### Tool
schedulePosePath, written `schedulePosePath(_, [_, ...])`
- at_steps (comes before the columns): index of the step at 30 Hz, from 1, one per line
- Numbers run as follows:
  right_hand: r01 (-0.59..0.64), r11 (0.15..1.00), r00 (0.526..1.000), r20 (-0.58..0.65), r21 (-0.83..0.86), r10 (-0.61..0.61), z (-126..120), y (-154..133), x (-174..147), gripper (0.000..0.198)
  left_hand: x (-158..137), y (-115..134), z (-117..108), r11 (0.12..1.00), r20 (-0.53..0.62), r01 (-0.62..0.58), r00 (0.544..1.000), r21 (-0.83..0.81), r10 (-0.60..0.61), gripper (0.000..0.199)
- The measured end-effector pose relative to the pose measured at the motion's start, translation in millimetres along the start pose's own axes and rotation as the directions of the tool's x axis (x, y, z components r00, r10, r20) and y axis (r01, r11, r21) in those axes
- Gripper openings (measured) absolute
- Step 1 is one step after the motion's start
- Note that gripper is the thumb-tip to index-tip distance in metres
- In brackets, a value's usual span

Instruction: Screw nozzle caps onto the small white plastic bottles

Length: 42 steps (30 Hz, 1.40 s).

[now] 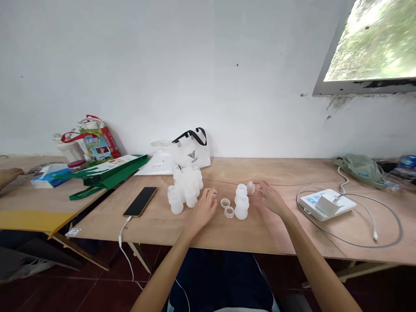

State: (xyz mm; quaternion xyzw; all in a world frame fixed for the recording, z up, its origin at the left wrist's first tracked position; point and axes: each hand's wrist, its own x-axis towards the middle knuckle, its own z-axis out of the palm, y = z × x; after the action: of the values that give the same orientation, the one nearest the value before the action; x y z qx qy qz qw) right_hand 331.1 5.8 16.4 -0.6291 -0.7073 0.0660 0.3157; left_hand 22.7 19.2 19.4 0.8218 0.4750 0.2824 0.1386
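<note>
My left hand (203,209) is low over the table, its fingers and thumb closed at a small clear plastic cap (215,192). Just left of it stands a cluster of frosted white plastic bottles (186,187). My right hand (272,197) has its fingers apart, the fingertips at a clear domed cap (250,187); whether they touch it is hard to tell. Between the hands a short row of frosted bottles (241,203) stands upright. Two clear plastic rings (229,212) lie flat beside that row.
A black phone (140,202) with a white cable lies at left. White bags (191,151) lean near the wall. At right sit a power strip (326,203), a looped cable and a green cloth cap (360,169). Another person's hand (10,177) shows at the far left.
</note>
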Motion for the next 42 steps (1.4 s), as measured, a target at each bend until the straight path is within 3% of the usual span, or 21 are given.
schedulePosePath(6, [-0.102, 0.993, 0.994, 0.042, -0.063, 0.105, 32, 5, 16, 0.056, 21, -3, 20, 0.975, 0.041, 0.125, 0.99, 0.182, -0.134, 0.056])
schedulePosePath(9, [-0.141, 0.987, 0.987, 0.063, -0.076, 0.146, 35, 5, 20, 0.049, 35, -9, 23, 0.961, 0.074, 0.162, 0.98, 0.222, -0.182, 0.047])
schedulePosePath(13, [-0.128, 0.99, 0.988, 0.081, -0.06, 0.132, 29, 4, 15, 0.043, 44, -19, 25, 0.962, 0.114, 0.13, 0.98, 0.24, -0.161, 0.031])
schedulePosePath(20, [-0.112, 0.994, 0.992, 0.063, -0.004, 0.112, 22, -4, -19, 0.039, 27, -17, 13, 0.965, 0.11, 0.069, 0.989, 0.254, -0.099, 0.028])
schedulePosePath(28, [-0.186, 0.981, 0.98, -0.076, -0.058, 0.181, 26, -18, -40, 0.032, -2, -11, 10, 0.947, 0.104, 0.065, 0.989, 0.313, -0.103, 0.03])
schedulePosePath(36, [-0.161, 0.987, 0.965, -0.208, 0.01, 0.16, 28, -17, -38, 0.039, -7, -20, 16, 0.981, 0.071, 0.074, 0.994, 0.182, -0.088, 0.032])
schedulePosePath(40, [-0.15, 0.983, 0.945, -0.278, 0.104, 0.173, 17, -17, -38, 0.048, -7, -28, 18, 0.997, 0.021, 0.035, 0.999, 0.066, -0.037, 0.037])
schedulePosePath(42, [-0.154, 0.977, 0.948, -0.256, 0.146, 0.188, 6, -15, -39, 0.051, -8, -27, 15, 0.998, 0.035, 0.028, 0.999, 0.057, -0.03, 0.04])
